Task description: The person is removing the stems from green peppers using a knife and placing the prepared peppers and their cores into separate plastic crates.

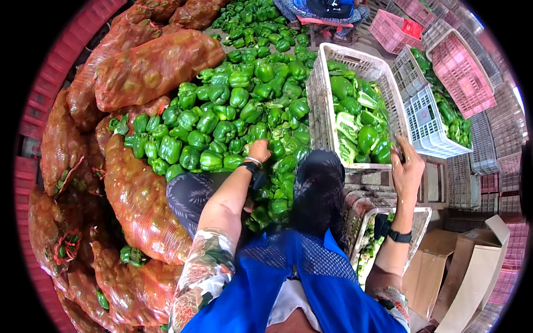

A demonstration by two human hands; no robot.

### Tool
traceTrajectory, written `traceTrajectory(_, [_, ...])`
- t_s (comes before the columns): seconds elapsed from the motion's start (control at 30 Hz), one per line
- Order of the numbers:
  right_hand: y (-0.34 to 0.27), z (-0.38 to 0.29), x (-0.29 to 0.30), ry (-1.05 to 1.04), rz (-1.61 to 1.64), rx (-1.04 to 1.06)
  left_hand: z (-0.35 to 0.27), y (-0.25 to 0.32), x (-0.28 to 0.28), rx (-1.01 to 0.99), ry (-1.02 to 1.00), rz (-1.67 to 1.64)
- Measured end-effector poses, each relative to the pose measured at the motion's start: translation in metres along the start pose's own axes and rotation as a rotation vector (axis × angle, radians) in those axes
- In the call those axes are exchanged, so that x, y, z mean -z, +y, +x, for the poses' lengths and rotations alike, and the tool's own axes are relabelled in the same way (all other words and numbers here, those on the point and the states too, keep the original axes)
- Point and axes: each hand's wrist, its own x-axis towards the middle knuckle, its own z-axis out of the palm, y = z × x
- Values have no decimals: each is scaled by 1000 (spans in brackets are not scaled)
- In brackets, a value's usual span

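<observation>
A large heap of green bell peppers point(225, 112) spreads in front of my knees. My left hand point(259, 150) reaches into the near part of this heap; its fingers are bent down at the peppers, and whether they grip one is hidden. My right hand point(407, 166) is at the near right corner of a white plastic crate point(362, 165), closed on a knife point(389, 123) whose thin blade points forward over the crate. Inside the crate lie whole peppers and cut peppers point(347, 125) with pale insides showing.
Red mesh sacks point(154, 68) of peppers are piled on the left. Below my right forearm stands a crate with trimmings point(366, 245), beside cardboard boxes point(466, 266). White crates point(437, 125) and pink crates point(462, 75) stack at the right. Another person point(325, 12) sits at the top.
</observation>
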Motion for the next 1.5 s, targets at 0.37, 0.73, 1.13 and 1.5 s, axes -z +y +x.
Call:
traceTrajectory(0.37, [20,-33,-1,-64,-86,-354,31,16,-45,-4,-351,177])
traceTrajectory(0.73, [-31,12,-55,-112,138,-196,64,83,52,233,298,-765])
traceTrajectory(1.13, [-71,34,-97,-48,172,33,30,275,229,-296,509,-765])
traceTrajectory(1.5, [-58,29,-94,17,88,-153,21,316,211,-386,637,-631])
